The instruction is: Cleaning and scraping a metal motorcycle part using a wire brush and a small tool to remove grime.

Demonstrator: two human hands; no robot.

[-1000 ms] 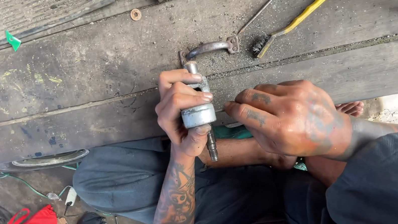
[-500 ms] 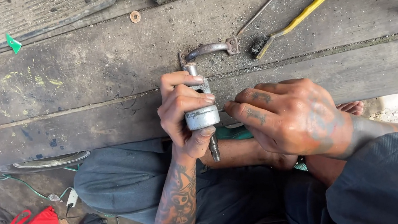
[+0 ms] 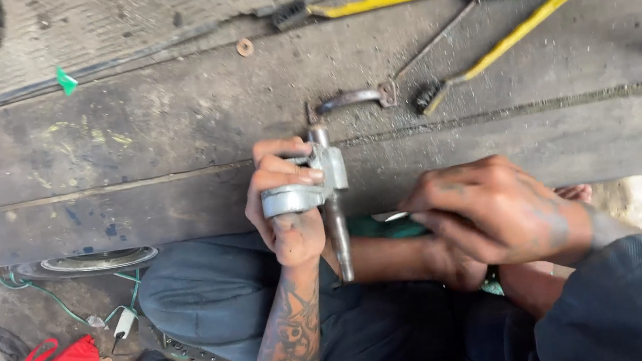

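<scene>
My left hand [image 3: 287, 205] is closed around a grey metal part [image 3: 308, 192], a cast body with a long steel shaft [image 3: 340, 239] running down out of it. I judge the part heavy for its size, fully rigid and not fragile; its surface looks dull and possibly greasy, so slip is the main concern. The thick cast body is the correct place to hold it, not the thin shaft. The part stands upright at the near edge of the wooden bench [image 3: 169, 142], above my lap, with its top end just below a rusty metal handle [image 3: 352, 100]. My right hand [image 3: 496, 212] hovers just beside the shaft, fingers loosely curled; whether it holds anything I cannot tell.
</scene>
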